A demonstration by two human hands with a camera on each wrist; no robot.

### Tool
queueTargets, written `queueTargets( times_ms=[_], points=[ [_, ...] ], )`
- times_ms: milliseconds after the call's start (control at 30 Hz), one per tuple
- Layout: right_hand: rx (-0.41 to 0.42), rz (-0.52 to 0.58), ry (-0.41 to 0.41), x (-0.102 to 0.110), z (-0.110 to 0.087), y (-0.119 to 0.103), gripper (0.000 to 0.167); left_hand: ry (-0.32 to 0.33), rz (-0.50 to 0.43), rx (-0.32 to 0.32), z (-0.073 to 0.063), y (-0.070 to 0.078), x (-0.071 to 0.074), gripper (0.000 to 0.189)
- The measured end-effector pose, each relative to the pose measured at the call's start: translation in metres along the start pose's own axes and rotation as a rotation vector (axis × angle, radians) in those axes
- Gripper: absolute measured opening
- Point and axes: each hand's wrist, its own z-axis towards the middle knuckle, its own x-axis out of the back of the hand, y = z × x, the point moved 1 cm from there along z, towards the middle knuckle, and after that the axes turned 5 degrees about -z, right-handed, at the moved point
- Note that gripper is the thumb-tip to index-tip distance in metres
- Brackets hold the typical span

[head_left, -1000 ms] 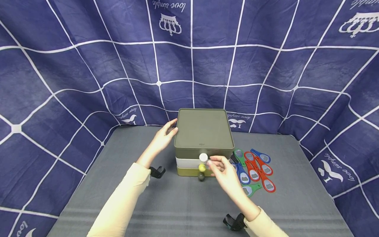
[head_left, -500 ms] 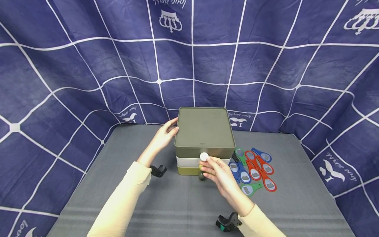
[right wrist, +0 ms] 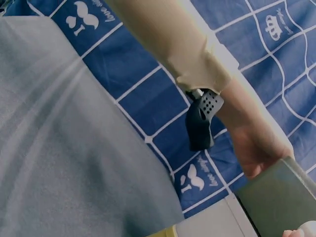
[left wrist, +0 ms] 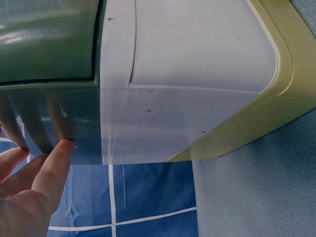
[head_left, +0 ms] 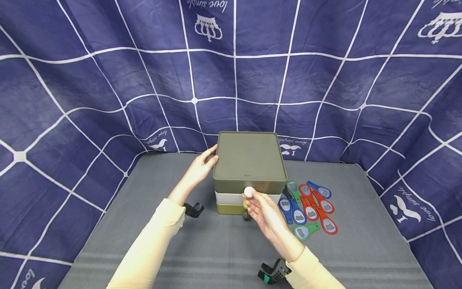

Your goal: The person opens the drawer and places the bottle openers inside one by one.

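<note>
A stack of three small drawers stands mid-table: an olive-green top drawer [head_left: 250, 156], a white middle drawer [head_left: 229, 198] and a yellow-green bottom drawer [head_left: 229, 208]. My right hand [head_left: 268, 214] pinches the round white knob [head_left: 248, 192] on the top drawer's front. Below it, the yellow knob [head_left: 245, 204] and dark green knob [head_left: 246, 215] are partly hidden by my fingers. With fingers extended, my left hand [head_left: 200, 166] rests against the left side of the olive-green unit; its fingertips touch that wall in the left wrist view. The top drawer looks closed.
Several bottle openers, among them red openers [head_left: 313, 202], blue openers [head_left: 294, 210] and a green opener [head_left: 306, 230], lie right of the stack on the grey tabletop [head_left: 216, 257]. A blue checked cloth [head_left: 252, 76] hangs behind and at both sides.
My right hand has moved left, from beside the white knob onto it, and its fingers now pinch it. The left hand stays against the stack's side. The drawers have not visibly moved.
</note>
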Motion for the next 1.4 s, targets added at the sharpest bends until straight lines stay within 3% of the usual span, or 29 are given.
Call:
queueTargets(
  times_ms=[467,933,1167,1400],
  points=[
    [-0.077,0.074,-0.014,0.004,-0.033,0.011,0.016,-0.017,-0.033,-0.044,0.001,-0.004,0.000,0.051],
    [-0.155,0.032,-0.161,0.020,-0.068,0.025,0.015,-0.014,-0.030,-0.064,0.003,-0.006,-0.002,0.051],
    [-0.164,-0.004,-0.172,0.024,-0.076,0.027,0.016,-0.007,-0.041,-0.060,0.004,-0.006,-0.003,0.051],
    [-0.159,0.032,-0.213,0.027,-0.077,0.029,0.013,0.008,-0.043,-0.064,0.003,-0.005,-0.002,0.050]
  ],
)
